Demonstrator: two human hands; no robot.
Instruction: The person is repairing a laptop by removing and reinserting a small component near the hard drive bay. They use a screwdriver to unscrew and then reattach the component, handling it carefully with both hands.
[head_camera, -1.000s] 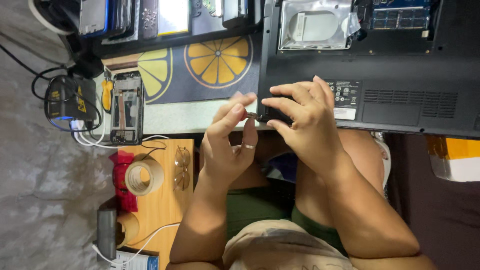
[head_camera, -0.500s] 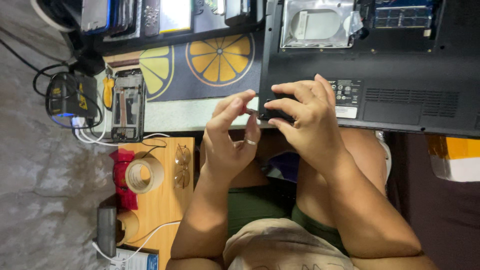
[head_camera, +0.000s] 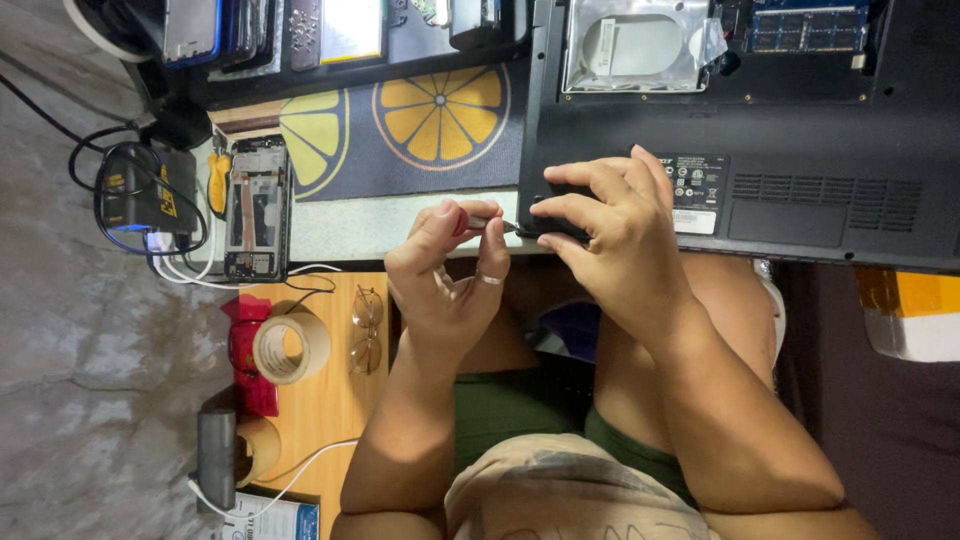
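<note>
Left hand pinched a small screwdriver, long axis level across the view, tip pointing at the laptop edge. Right hand gripped that near corner, fingers closed over it. Risk: tip slipping off, gouging casing. Laptop lay underside-up on desk.

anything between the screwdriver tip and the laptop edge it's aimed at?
Nothing visible. The left hand holds the small screwdriver with its tip right at the corner of the laptop base; the right hand steadies that corner from beside it.
</note>
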